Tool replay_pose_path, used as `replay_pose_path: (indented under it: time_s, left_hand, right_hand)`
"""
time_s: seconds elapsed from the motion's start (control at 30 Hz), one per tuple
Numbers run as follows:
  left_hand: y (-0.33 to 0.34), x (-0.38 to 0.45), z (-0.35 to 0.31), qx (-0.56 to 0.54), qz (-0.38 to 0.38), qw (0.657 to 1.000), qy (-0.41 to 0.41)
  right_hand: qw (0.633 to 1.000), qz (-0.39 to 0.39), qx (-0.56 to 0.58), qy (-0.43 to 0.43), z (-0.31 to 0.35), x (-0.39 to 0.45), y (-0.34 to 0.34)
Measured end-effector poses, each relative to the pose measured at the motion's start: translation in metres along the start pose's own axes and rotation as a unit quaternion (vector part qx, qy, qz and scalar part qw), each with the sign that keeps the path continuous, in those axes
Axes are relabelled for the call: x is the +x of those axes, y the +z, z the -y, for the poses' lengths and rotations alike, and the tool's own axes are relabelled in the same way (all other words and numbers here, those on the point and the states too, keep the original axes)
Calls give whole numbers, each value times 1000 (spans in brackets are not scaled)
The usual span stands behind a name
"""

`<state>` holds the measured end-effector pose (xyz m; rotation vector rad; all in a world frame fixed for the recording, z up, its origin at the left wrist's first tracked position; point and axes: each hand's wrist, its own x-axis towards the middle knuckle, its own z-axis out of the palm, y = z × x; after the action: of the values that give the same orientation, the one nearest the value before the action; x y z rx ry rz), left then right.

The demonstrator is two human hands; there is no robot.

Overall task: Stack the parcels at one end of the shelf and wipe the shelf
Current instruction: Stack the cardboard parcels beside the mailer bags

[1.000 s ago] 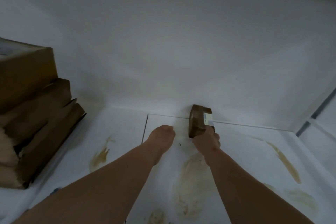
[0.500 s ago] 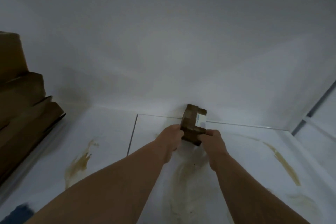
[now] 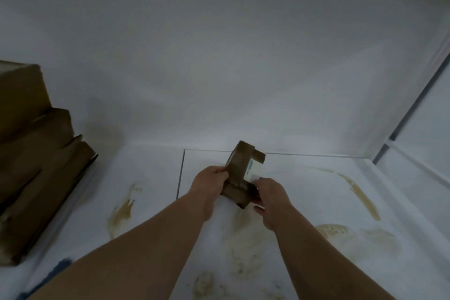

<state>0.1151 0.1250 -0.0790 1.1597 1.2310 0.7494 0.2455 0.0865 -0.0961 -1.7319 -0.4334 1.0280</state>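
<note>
A: Parcel [image 3: 239, 173] position is to be logged first. Where is it seen?

B: It is held off the white shelf [image 3: 151, 202], near the middle of the view, tilted, with a pale label turned to the right. It is small and brown, and its lower end is wrapped by both hands.

A: Entries are taken near to far. Nearest items?

B: Both bare forearms are extended forward from the bottom edge and converge toward the parcel. A blue object [image 3: 54, 273] is partly seen at the lower left edge; its kind cannot be told. Brown stains [image 3: 123, 209] are spread over the shelf under and beside the arms.

A: Hand poses?

B: The left hand [image 3: 209, 181] is curled, its fingers gripping the parcel's left side. The right hand [image 3: 270, 192] is curled round the lower right corner, with the thumb laid near the label. The parcel is pinched between the two hands.

A: Farther back?

B: A stack of cardboard parcels [image 3: 36, 165] is noted at the left end of the shelf, well apart from the hands, stepped and leaning. A thin seam [image 3: 181, 173] is seen in the shelf surface left of the hands. The white back wall [image 3: 219, 56] is recorded behind everything.
</note>
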Motion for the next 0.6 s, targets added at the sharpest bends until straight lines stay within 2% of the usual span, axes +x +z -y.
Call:
replay_pose_path:
  time_s: [0.13, 0.33, 0.43, 0.6]
  left_hand:
    - [-28, -27, -5, -11, -20, 1000, -11]
    - [-74, -63, -6, -32, 2, 999, -35]
    - [-94, -79, -4, -56, 24, 998, -3]
    - [-121, -109, -4, 78, 1, 991, 112]
  right_hand:
    - [999, 28, 30, -12, -6, -41, 16]
    - [995, 78, 55, -35, -4, -96, 31]
    - [993, 97, 50, -48, -5, -114, 35]
    - [991, 116, 42, -54, -6, -142, 41]
